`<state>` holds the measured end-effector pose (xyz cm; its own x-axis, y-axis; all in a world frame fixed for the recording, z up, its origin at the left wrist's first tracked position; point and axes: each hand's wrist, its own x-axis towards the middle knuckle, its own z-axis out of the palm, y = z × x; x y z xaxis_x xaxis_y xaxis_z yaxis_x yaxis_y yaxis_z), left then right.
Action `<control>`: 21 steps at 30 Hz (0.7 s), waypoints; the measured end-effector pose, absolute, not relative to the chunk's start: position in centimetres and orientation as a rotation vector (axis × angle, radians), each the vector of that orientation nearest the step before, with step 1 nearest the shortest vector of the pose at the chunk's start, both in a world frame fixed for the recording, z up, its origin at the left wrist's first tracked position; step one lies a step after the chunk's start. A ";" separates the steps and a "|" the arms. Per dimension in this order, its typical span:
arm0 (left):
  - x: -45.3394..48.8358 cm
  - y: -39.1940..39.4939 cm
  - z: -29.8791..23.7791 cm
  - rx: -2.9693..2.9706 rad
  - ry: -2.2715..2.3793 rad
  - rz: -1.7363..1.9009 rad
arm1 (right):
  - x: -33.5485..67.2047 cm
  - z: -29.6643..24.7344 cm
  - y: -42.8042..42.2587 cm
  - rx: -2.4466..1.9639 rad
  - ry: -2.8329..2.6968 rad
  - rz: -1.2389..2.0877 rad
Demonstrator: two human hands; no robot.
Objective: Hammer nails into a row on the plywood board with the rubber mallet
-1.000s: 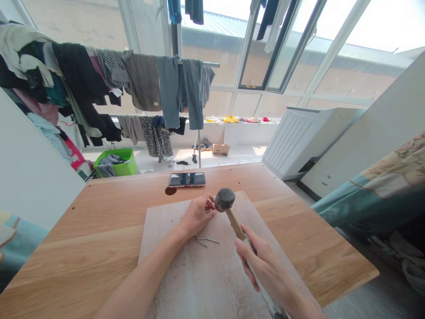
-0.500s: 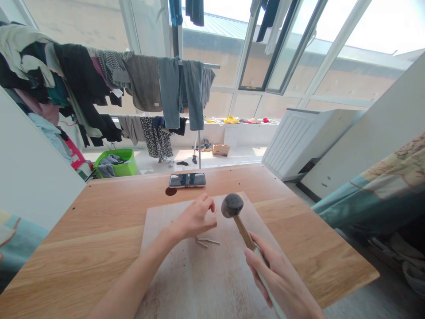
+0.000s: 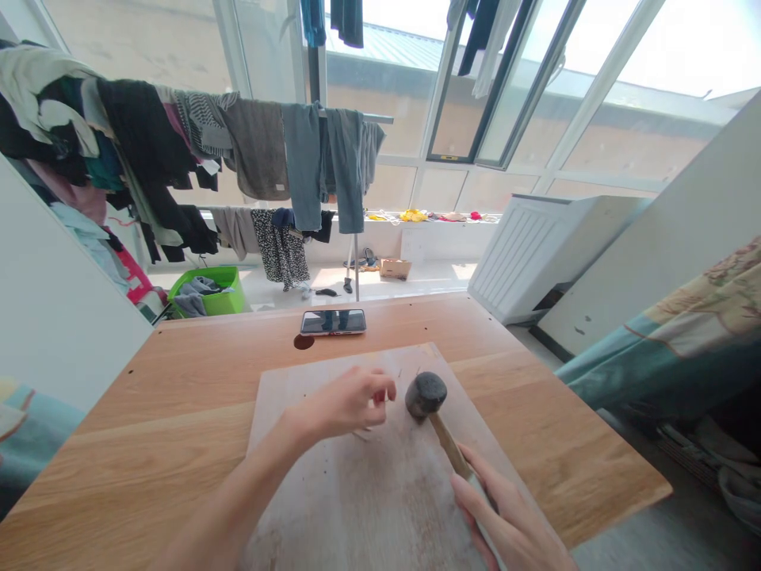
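Observation:
My right hand (image 3: pixel 496 507) is wrapped around the wooden handle of a mallet (image 3: pixel 426 394) with a dark, rounded head. The mallet's head is low over the right part of a pale, worn board (image 3: pixel 333 507). Over the board's middle, my left hand (image 3: pixel 353 400) has its thumb and fingers pinched together. A thin, light tip shows at the fingertips, like a nail (image 3: pixel 389 400), mostly hidden by the fingers. Loose nails (image 3: pixel 361 434) lie on the board, partly behind that hand. Thin nails (image 3: pixel 400 373) stick up near the board's far edge, just beyond the mallet's head.
The board rests on a wooden table (image 3: pixel 564 412). Past its far edge lies a phone (image 3: pixel 333 321) beside a dark round hole (image 3: pixel 304 342). Beyond the table are a green basket (image 3: pixel 238 293), hanging clothes (image 3: pixel 255 151) and a white cabinet (image 3: pixel 523 246). A curtain (image 3: pixel 701 317) hangs at right.
The mallet has moved down and slightly right with my right hand. My left hand has shifted a little, its thumb and fingers drawing closer together, and now covers more of the loose nails.

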<state>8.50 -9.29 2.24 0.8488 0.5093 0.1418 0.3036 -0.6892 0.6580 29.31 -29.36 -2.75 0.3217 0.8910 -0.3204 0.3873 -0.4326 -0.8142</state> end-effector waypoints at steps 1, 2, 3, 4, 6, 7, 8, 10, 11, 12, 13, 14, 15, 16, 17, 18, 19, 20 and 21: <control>8.1 -8.4 1.9 2.260 0.621 0.539 | 29.3 -2.7 -29.4 -1.978 -1.112 1.057; 7.8 -7.7 1.5 2.150 0.664 0.644 | 29.2 -2.7 -29.4 -1.988 -1.098 1.068; 7.6 -7.1 1.0 2.054 0.708 0.720 | 29.1 -2.6 -29.5 -1.999 -1.084 1.070; 7.4 -6.6 0.5 1.984 0.747 0.761 | 28.9 -2.6 -29.5 -2.007 -1.072 1.063; 7.2 -6.0 -0.5 1.931 0.798 0.755 | 28.7 -2.4 -29.6 -2.023 -1.058 1.055; 7.1 -5.9 -0.9 1.936 0.812 0.738 | 28.6 -2.4 -29.6 -2.029 -1.057 1.057; 7.0 -5.9 -1.2 1.953 0.819 0.722 | 28.5 -2.3 -29.6 -2.032 -1.063 1.062; 6.9 -6.0 -1.5 1.983 0.827 0.709 | 28.4 -2.1 -29.5 -2.038 -1.087 1.072; 6.9 -6.0 -1.6 1.989 0.828 0.712 | 28.4 -2.1 -29.4 -2.040 -1.096 1.072; 6.8 -6.0 -1.7 1.994 0.825 0.715 | 28.3 -1.9 -29.4 -2.044 -1.098 1.067; 6.8 -6.0 -1.7 2.000 0.820 0.716 | 28.3 -1.8 -29.3 -2.050 -1.095 1.058; 6.7 -6.0 -1.8 2.006 0.816 0.716 | 28.2 -1.7 -29.3 -2.052 -1.092 1.048; 6.7 -6.0 -1.9 2.014 0.813 0.714 | 28.1 -1.6 -29.3 -2.050 -1.090 1.042; 6.7 -6.0 -2.0 2.023 0.814 0.715 | 28.0 -1.5 -29.2 -2.043 -1.088 1.040; 6.7 -6.0 -2.1 2.032 0.817 0.721 | 28.0 -1.4 -29.2 -2.033 -1.088 1.042; 6.8 -6.0 -2.1 2.039 0.817 0.731 | 27.9 -1.3 -29.2 -2.023 -1.090 1.044; 6.8 -6.0 -2.2 2.045 0.814 0.743 | 27.9 -1.3 -29.1 -2.016 -1.092 1.046; 6.8 -6.0 -2.2 2.049 0.813 0.754 | 27.9 -1.2 -29.0 -2.014 -1.088 1.048; 6.8 -6.0 -2.3 2.051 0.816 0.764 | 27.8 -1.1 -28.9 -2.012 -1.084 1.060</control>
<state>6.82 -6.05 -2.26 0.6125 0.7551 0.2338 0.2835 -0.4859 0.8267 27.82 -28.88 -1.07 0.3438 0.8680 -0.3582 0.3778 -0.4771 -0.7935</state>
